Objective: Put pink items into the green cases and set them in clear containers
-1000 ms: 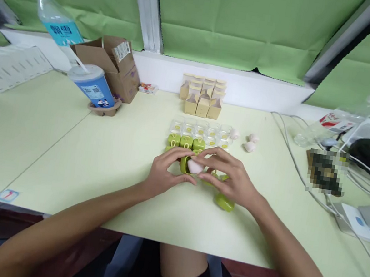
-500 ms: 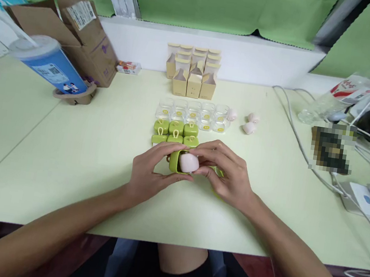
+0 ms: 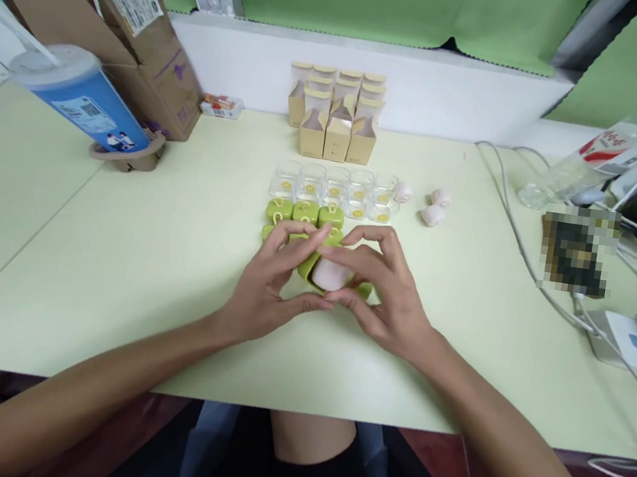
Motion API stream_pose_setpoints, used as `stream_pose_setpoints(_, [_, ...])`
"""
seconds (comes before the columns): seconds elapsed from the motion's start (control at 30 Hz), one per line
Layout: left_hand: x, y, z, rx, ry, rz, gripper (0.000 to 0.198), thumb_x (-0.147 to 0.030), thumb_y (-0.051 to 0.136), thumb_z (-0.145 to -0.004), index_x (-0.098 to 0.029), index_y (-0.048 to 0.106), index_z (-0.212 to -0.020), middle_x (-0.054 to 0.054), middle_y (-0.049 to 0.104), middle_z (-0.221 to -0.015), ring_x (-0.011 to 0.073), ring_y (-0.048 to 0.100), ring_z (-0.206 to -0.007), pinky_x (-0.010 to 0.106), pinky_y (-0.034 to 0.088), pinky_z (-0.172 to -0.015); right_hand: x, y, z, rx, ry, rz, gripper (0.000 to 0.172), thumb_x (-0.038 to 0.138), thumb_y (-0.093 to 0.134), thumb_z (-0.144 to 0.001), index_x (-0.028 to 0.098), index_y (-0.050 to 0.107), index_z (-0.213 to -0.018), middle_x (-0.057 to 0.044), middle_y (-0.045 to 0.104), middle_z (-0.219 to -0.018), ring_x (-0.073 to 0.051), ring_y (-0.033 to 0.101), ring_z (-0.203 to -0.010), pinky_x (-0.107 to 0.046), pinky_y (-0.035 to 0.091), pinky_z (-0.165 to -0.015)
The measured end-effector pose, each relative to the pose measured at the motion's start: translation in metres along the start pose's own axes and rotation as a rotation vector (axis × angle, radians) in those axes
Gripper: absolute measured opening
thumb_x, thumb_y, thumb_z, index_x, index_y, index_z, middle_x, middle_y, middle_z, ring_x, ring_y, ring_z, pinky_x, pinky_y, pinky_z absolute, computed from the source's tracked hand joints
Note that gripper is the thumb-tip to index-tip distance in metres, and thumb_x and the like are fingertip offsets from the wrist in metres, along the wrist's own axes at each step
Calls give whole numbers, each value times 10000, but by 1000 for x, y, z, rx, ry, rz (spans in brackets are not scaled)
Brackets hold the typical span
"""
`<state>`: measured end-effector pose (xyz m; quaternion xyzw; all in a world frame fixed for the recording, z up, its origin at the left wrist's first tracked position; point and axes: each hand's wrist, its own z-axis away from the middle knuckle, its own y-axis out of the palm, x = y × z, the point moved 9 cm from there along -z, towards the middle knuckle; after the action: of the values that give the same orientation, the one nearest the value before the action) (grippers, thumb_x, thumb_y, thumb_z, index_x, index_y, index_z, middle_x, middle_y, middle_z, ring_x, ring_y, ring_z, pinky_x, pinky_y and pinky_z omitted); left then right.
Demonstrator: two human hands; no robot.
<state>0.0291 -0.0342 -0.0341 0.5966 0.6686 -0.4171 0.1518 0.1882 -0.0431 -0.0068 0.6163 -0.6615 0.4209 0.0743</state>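
Between my two hands is a small green case [image 3: 306, 266], tilted, its open side facing right. A pale pink, rounded piece [image 3: 331, 274] sits partly inside it. My left hand [image 3: 264, 286] is closed around the case, fingers on top and thumb below. My right hand [image 3: 391, 292] pinches the pink piece at the case's mouth, its thumb close to the left thumb. Another green part [image 3: 366, 289] shows under the right fingers. Just behind are several green cases with loops [image 3: 305, 211], partly hidden by my hands. Beyond them stand rows of clear containers [image 3: 335, 190] with yellow labels.
Loose pink pieces [image 3: 433, 214] lie to the right of the clear containers. Open small cardboard boxes [image 3: 337, 138] stand by the wall. A blue cup [image 3: 91, 108] and a large carton [image 3: 158, 66] are at left. A plastic bottle [image 3: 577, 168] and white cables [image 3: 521, 251] lie at right.
The case has tilted, and the pink piece has turned with it. My right fingers have moved left over the top of the piece. The view has shifted slightly.
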Motion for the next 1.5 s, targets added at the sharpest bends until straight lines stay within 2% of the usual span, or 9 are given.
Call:
stream_pose_setpoints(0.1, [6, 7, -2, 84, -94, 131, 800, -528, 801, -956, -386, 471, -1672, 123, 687, -1449, 276, 714, -1327, 415, 690, -1025, 2, 1, -2, 77, -50, 60, 314, 366, 626, -1100, 351, 753, -1386, -126, 604, -1404, -260, 666, -1211, -413, 674, -875])
stream_pose_setpoints(0.17, [3, 8, -4, 109, -82, 204, 734, -490, 757, -1004, -379, 473, -1672, 131, 681, -1511, 288, 711, -1361, 428, 685, -1050, 2, -1, -3, 75, -66, 77, 344, 407, 658, -1084, 348, 733, -1415, -117, 627, -1452, -235, 696, -1129, -398, 669, -876])
stream_pose_setpoints(0.3, [8, 7, -5, 107, -154, 371, 628, -373, 802, -990, -343, 602, -1584, 125, 619, -1618, 318, 659, -1443, 433, 641, -1125, 4, -2, 0, 23, -123, 144, 370, 438, 716, -1047, 306, 733, -1391, -118, 675, -1460, -161, 708, -896, -322, 656, -763])
stream_pose_setpoints(0.43, [21, 7, -3, 60, -289, 472, 581, -300, 858, -930, -302, 701, -1489, 101, 645, -1595, 320, 647, -1457, 423, 605, -1172, 3, 5, 5, 21, -162, 293, 297, 429, 682, -1074, 274, 757, -1316, -115, 689, -1460, -143, 713, -889, -276, 632, -715])
stream_pose_setpoints(0.6, [27, 7, -3, 7, -344, 431, 539, -255, 838, -913, -305, 740, -1441, 78, 709, -1521, 281, 705, -1373, 384, 624, -1124, 0, 13, 9, 9, -140, 478, 235, 367, 629, -1112, 271, 749, -1289, -102, 698, -1470, -131, 725, -864, -254, 619, -682])
stream_pose_setpoints(0.8, [22, 2, -10, -11, -302, 261, 496, -173, 726, -905, -277, 780, -1387, 74, 781, -1388, 226, 754, -1226, 348, 646, -1025, 6, 16, 6, -50, -164, 578, 221, 358, 618, -1120, 253, 733, -1276, -101, 719, -1431, -142, 750, -876, -244, 600, -653])
stream_pose_setpoints(1.13, [21, -1, -13, -1, -330, 195, 482, -148, 704, -864, -276, 822, -1314, 47, 826, -1197, 237, 754, -1162, 371, 655, -977, 3, 23, 8, -57, -133, 635, 260, 335, 602, -1123, 262, 658, -1365, -109, 695, -1425, -182, 756, -989, -243, 612, -656])
stream_pose_setpoints(1.27, [28, -1, -13, 10, -372, 232, 438, -207, 771, -871, -267, 825, -1302, 47, 825, -1159, 249, 749, -1161, 407, 645, -1010, -6, 25, 5, 5, -76, 561, 288, 348, 589, -1127, 301, 636, -1407, -96, 678, -1428, -179, 739, -951, -277, 634, -721])
stream_pose_setpoints(1.5, [40, 11, -8, 167, -381, 478, 624, -301, 845, -890, -287, 695, -1496, 93, 698, -1523, 306, 660, -1413, 437, 595, -1149, -7, 16, 1, 10, -89, 404, 306, 381, 620, -1113, 280, 630, -1401, -108, 671, -1415, -166, 729, -930, -299, 645, -763])
